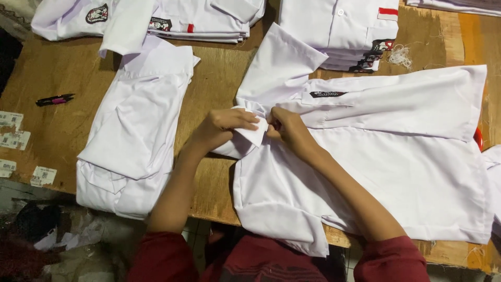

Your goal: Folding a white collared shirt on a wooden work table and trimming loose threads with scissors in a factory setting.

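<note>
The white shirt (396, 156) lies spread flat on the wooden surface (57, 130), right of a folded pile (133, 130). Left hand (222, 128) and right hand (289, 130) pinch its collar (254, 133), fingers closed; the cloth looks light, soft, limp, best held by collar or seams

Small white paper labels (14, 140), perhaps tags, lie along the table's (62, 68) left edge.

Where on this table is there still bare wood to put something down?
Bare table lies left, between the small clipper, paper tags and folded shirt pile. A narrow strip runs between that pile and both hands. The right side is crowded by the spread shirt.
</note>
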